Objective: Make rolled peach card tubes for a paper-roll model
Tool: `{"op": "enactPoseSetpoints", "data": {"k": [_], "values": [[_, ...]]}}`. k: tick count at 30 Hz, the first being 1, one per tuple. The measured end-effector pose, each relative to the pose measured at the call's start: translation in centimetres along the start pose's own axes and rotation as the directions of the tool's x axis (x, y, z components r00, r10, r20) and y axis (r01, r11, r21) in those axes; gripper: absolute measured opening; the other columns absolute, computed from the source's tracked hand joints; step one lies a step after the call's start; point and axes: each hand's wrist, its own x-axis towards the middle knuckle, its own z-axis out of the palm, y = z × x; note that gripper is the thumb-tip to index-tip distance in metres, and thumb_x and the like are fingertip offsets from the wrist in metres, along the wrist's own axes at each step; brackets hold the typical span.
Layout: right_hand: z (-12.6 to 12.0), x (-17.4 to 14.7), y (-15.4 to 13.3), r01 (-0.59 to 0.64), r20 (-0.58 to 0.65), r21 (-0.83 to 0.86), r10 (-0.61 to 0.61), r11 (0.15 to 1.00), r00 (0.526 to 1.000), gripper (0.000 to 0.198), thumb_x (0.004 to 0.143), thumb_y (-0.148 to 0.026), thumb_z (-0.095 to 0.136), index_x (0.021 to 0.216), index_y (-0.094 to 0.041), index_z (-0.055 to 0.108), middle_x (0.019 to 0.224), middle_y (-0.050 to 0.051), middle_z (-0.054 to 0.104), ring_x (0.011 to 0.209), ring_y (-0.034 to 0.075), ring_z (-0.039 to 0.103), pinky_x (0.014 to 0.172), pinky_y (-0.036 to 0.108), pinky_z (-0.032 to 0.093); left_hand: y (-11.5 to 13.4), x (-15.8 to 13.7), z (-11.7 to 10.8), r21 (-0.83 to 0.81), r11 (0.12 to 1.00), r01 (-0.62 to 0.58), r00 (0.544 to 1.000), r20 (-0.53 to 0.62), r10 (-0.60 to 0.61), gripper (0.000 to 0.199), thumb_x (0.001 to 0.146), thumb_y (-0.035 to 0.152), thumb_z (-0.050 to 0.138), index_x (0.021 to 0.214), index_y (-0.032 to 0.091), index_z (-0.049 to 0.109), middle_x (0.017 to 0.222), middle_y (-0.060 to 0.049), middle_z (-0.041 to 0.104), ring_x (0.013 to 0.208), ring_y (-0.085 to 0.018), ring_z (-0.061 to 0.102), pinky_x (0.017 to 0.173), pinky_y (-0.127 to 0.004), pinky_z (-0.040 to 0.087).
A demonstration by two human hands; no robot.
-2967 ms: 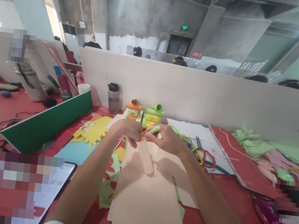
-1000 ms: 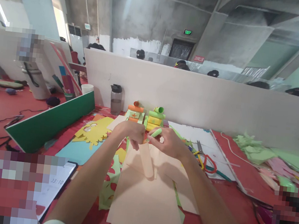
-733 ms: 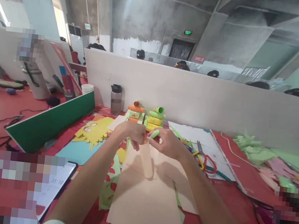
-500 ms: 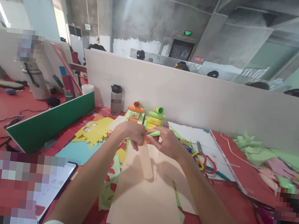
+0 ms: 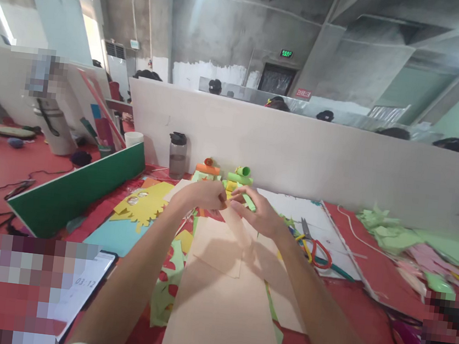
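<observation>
- Left hand (image 5: 206, 194): curled into a loose fist, fingers gripping the top end of a peach paper strip (image 5: 235, 223).
- Right hand (image 5: 262, 215): fingertips close by the same end; whether they touch the strip, cannot tell. Green stick (image 5: 248, 201) held between thumb and fingers.
- Strip: slants down and right from the left fist, lower part blurred, above a stack of peach paper (image 5: 224, 326) on the red table (image 5: 344, 328).
- Beyond the hands: orange paper model (image 5: 207, 169) beside a green paper model (image 5: 240, 178), both near the white partition (image 5: 298, 147); dark-lidded bottle (image 5: 177, 158) to their left.
- Right of the hands: scissors (image 5: 306, 229) lying on white board.
- Left: yellow paper (image 5: 149, 201) overlapping blue paper (image 5: 116, 235); phone (image 5: 75, 292) nearer, reading 03:12.
</observation>
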Motion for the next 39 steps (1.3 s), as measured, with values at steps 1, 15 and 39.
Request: {"op": "enactPoseSetpoints", "data": {"k": [1,15,39], "values": [[0.2,0.0,0.1,-0.016,-0.001,-0.006,0.016,1.000,1.000,0.025,0.088,-0.042,0.059,0.104,-0.023,0.059,0.103,0.004,0.069,0.095,0.023,0.064,0.083,0.033,0.048,0.2,0.0,0.1,0.046,0.999,-0.006,0.998,-0.056,0.009,0.013,0.070,0.017,0.054,0.073,0.019,0.066,0.074,-0.003,0.075,0.068,-0.018,0.070,0.057,-0.024,0.047],[0.0,1.0,2.8,-0.146,-0.228,0.378,0.245,0.914,0.942,0.044,0.083,-0.054,0.064,0.111,-0.025,0.047,0.128,0.009,0.059,0.114,0.025,0.058,0.093,0.040,0.049,2.3,0.2,0.5,0.390,0.919,0.064,0.737,-0.639,0.220,0.021,0.094,0.023,0.044,0.109,0.020,0.058,0.081,-0.007,0.071,0.078,-0.024,0.066,0.068,-0.031,0.041],[-3.3,0.9,5.9,0.023,-0.561,0.411,0.233,0.911,0.794,0.040,0.071,-0.032,0.075,0.099,-0.027,0.048,0.072,-0.006,0.052,0.058,0.012,0.054,0.053,0.024,0.047,-5.6,1.8,0.4,-0.781,0.568,-0.261,0.965,-0.192,0.179,0.033,0.073,0.029,0.078,0.099,0.016,0.064,0.090,-0.005,0.070,0.083,-0.014,0.067,0.081,-0.027,0.053]]}}
